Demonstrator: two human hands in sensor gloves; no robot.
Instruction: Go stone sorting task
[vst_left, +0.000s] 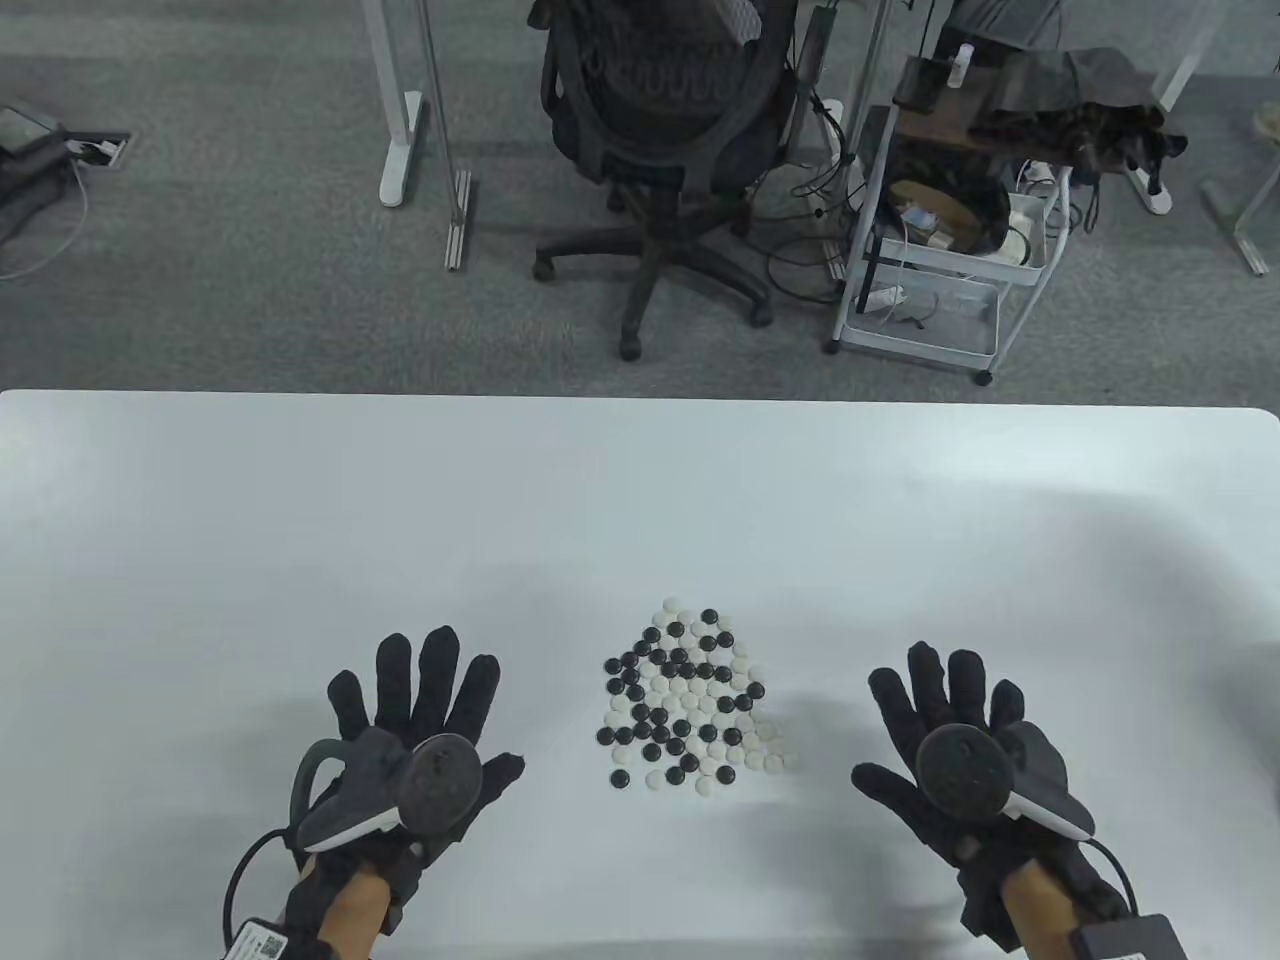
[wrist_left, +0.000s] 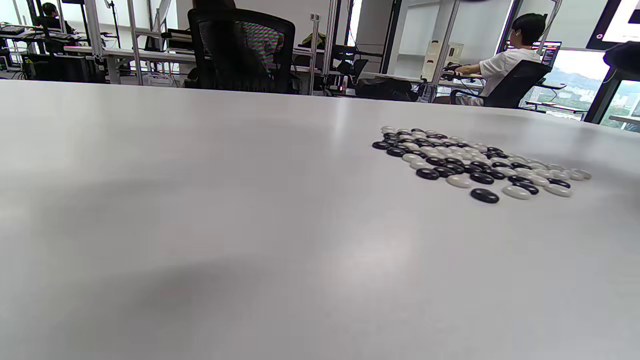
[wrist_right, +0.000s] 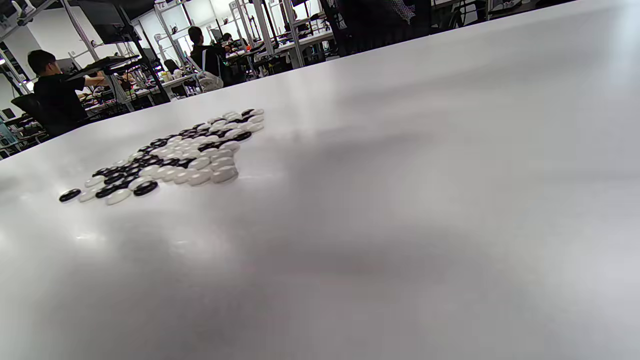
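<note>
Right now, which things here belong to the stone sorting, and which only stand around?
For the job:
- mixed patch of round black and white Go stones
- white table
- left hand, right hand, both flat, fingers spread

Only standing around:
- black mesh office chair
- white wire cart

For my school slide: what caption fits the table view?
Two open gloved hands, left hand and right hand, flank unsorted Go stones.

Table view looks steeply down from the person's side, over the white table (vst_left: 300, 500) toward the floor beyond; both wrist views skim low across the tabletop, facing away; all three share the stone cluster (vst_left: 690, 700).
</note>
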